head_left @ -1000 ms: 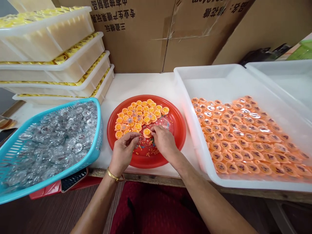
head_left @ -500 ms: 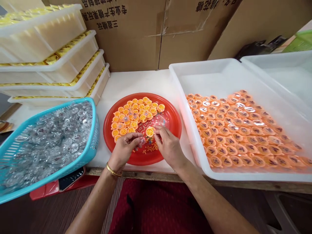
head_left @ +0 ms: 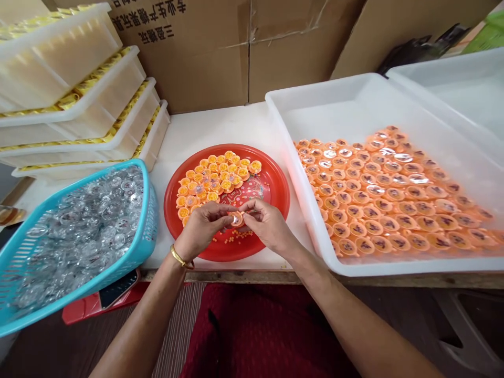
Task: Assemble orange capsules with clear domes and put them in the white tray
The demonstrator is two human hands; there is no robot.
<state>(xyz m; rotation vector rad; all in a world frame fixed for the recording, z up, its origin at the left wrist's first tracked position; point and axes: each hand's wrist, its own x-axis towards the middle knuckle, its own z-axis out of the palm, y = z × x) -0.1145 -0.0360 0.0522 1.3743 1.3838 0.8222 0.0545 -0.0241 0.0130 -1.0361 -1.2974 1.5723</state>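
Both hands meet over the near half of a round red plate (head_left: 275, 191). My left hand (head_left: 202, 227) and my right hand (head_left: 265, 224) pinch one small orange cup with a clear lid (head_left: 237, 219) between their fingertips. On the far half of the plate lie several small orange cups with yellow filling (head_left: 214, 178). Loose orange beads (head_left: 232, 237) are scattered on the plate under my hands.
A blue basket (head_left: 147, 212) of clear lids (head_left: 84, 220) stands at the left. At the right a white tray (head_left: 291, 157) holds rows of lidded orange cups (head_left: 386, 189). White trays (head_left: 94, 113) are stacked at the back left, with cardboard boxes (head_left: 236, 47) behind. A phone (head_left: 118, 289) lies under the basket.
My hands have lifted one cup off the plate and come together on it with a clear lid. The view has tilted slightly upward.
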